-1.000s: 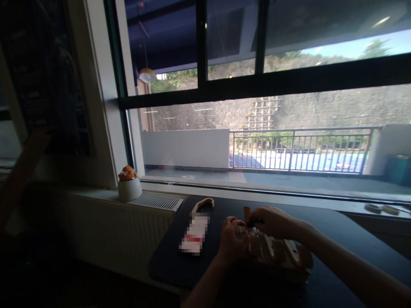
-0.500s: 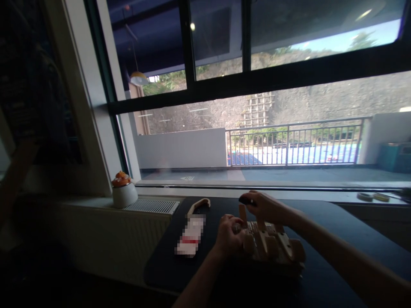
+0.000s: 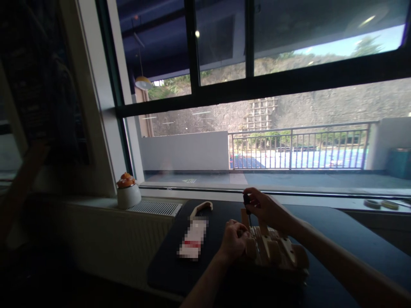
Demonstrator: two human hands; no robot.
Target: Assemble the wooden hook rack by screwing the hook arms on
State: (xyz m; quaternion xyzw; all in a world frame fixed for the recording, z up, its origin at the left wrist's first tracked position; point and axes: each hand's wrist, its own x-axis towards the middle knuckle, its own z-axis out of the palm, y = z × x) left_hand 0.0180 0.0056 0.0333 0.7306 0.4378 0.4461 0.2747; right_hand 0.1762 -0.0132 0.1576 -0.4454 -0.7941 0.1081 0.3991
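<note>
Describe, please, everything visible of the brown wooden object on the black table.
The brown, wooden-looking object has rounded blocks along its near side and paler tapered pieces between them; a flat strip stands at its far left. It rests on the flat black table, partly in deep shadow. The left grip touches its left end; whether the black-handled tool above reaches it is unclear.

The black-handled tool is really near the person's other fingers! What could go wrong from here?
Maybe two things. The black-handled tool in the right-hand grip points downward close to the left-hand grip, so a slip might poke the fingers. Also, the wooden thing might slide on the dark table if pushed hard, as the left hand is only at one end.
</note>
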